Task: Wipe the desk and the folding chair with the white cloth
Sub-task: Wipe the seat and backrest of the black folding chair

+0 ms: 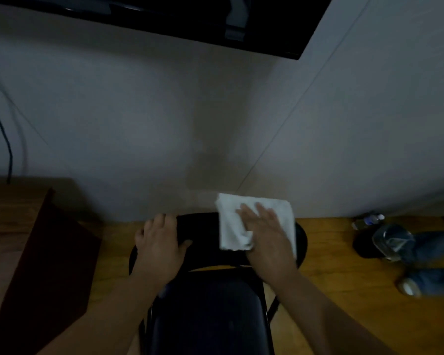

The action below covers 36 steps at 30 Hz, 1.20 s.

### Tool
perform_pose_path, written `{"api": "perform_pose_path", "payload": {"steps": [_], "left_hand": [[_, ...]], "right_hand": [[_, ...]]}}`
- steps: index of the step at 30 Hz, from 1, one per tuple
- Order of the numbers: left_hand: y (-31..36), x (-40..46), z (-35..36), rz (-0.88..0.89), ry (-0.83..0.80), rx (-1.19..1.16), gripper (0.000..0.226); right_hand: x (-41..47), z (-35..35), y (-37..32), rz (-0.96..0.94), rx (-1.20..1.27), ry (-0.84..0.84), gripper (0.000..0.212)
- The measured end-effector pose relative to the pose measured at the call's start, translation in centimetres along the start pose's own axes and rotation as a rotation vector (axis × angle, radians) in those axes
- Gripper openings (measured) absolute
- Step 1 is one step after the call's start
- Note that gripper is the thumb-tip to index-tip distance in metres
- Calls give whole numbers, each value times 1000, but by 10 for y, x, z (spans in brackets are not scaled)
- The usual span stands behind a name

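Wooden floor [344,252], yellowish, runs across the lower part of the view. Pale wall [113,111] rises behind it, with a corner seam [292,119] slanting from 1 o'clock toward centre. A dark flat panel [164,14] hangs along the top at 12 o'clock. A black cable [0,124] drops down the wall at 9 o'clock. A dark reddish-brown board [49,265] leans at 8 o'clock. At 3 o'clock, on the floor: a plastic bottle [368,221], a clear container [392,242] on something dark, and blue denim fabric [431,252], blurred.
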<state>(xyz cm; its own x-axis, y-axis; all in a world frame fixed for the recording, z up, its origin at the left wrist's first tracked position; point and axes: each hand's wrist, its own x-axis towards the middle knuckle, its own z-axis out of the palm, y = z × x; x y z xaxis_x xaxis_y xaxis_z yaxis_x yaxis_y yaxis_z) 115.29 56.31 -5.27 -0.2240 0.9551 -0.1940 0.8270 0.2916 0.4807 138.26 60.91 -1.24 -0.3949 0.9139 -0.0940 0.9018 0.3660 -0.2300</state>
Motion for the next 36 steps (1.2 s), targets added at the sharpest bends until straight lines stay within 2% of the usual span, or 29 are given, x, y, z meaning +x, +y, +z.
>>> {"api": "perform_pose_path", "payload": {"steps": [2, 3, 5, 6, 7, 8, 10, 12, 17, 19, 21, 24, 27, 28, 30, 31, 32, 33, 34, 35, 36], "left_hand": [[1, -1, -1, 5, 7, 1, 47], [1, -1, -1, 2, 7, 1, 48], [2, -2, -1, -3, 13, 9, 48], [2, -2, -1, -6, 18, 15, 48], [3, -2, -2, -8, 23, 22, 48], [3, -2, -2, -10, 27, 28, 48], [4, -3, -4, -11, 28, 26, 48], [5, -3, -5, -13, 17, 35, 49], [6, -7, -9, -38, -31, 29, 59], [6, -7, -11, -30, -55, 47, 67], [9, -5, -12, -50, -53, 36, 57], [14, -4, -12, -63, -32, 31, 58], [13, -5, -10, -42, -28, 37, 62], [13, -5, -10, -42, -28, 35, 62], [13, -4, -10, -52, -32, 38, 62], [13, -3, -10, -58, -32, 41, 61], [13, -3, -10, -58, -32, 44, 60], [14, -4, -11, -53, -33, 47, 59], [14, -5, -12, -45, -34, 47, 59], [14, -5, -13, -43, -36, 51, 58], [13, -5, -12, -53, -35, 59, 57]], "right_hand": [[-12, -7, 37, 170, 61, 51, 71], [-17, -12, 50, 333, 181, 55, 61], [-28, -16, 70, 648, 351, 75, 19], [-30, -13, 73, 720, 330, 111, 6], [-28, -6, 74, 747, 310, 154, 11], [-27, 1, 66, 750, 304, 188, 5], [-22, 13, 42, 633, 179, 236, 37], [-12, 19, 5, 490, 173, 344, 50], [12, 34, -91, 41, 159, 186, 54], [16, 34, -87, -79, 159, 82, 60], [12, 28, -55, -165, 131, 23, 61], [0, 14, 2, -88, 150, 123, 64], [-21, 7, 50, 200, 274, 277, 61], [-25, 5, 60, 364, 406, 305, 55], [-29, 2, 70, 641, 682, 369, 18], [-25, 2, 71, 727, 727, 407, 21], [-16, 2, 69, 770, 753, 405, 33], [-6, 2, 64, 775, 713, 395, 34], [3, 1, 52, 747, 572, 394, 24], [12, -1, 34, 662, 434, 363, 16], [20, 0, 12, 520, 333, 301, 23]]}}
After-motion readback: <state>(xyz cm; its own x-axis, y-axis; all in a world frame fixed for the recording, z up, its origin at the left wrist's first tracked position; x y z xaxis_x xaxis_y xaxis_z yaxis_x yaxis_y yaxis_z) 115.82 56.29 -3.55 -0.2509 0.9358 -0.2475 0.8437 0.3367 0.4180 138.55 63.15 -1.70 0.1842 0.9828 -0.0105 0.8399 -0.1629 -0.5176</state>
